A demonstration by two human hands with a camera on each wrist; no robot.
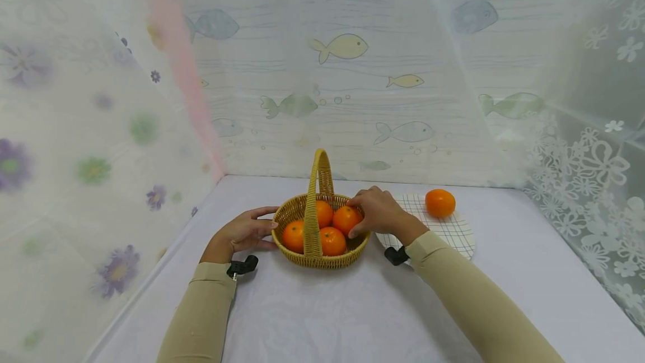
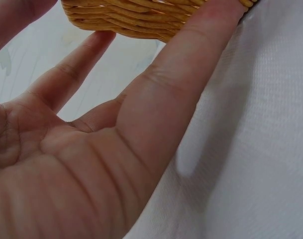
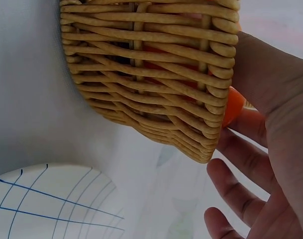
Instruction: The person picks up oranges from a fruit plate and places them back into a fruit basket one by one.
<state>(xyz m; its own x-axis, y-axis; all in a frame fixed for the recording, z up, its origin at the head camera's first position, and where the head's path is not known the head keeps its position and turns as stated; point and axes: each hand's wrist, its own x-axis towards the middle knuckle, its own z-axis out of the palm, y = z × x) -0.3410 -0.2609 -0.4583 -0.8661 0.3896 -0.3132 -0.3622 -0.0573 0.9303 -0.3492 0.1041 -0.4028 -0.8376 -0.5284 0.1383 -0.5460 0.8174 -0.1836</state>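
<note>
A yellow wicker basket (image 1: 312, 245) with a tall arched handle stands on the white-covered table, holding several oranges (image 1: 332, 241). Spread, mostly straight fingers of my left hand (image 1: 247, 229) touch its left end; the left wrist view shows them against the woven wall (image 2: 126, 17). My right hand (image 1: 380, 212) reaches over the right rim and grips an orange (image 1: 346, 219) inside, between thumb and fingers. From the right wrist, the basket's side (image 3: 156, 69) mostly hides that orange (image 3: 234, 105), and the other fingers of the right hand (image 3: 270, 164) are outside the rim.
Right of the basket lies a white plate (image 1: 461, 234) with a blue-lined grid, partly behind my right forearm. A single orange (image 1: 440, 203) sits near its far edge. Patterned curtains (image 1: 347, 99) enclose the table's back and sides.
</note>
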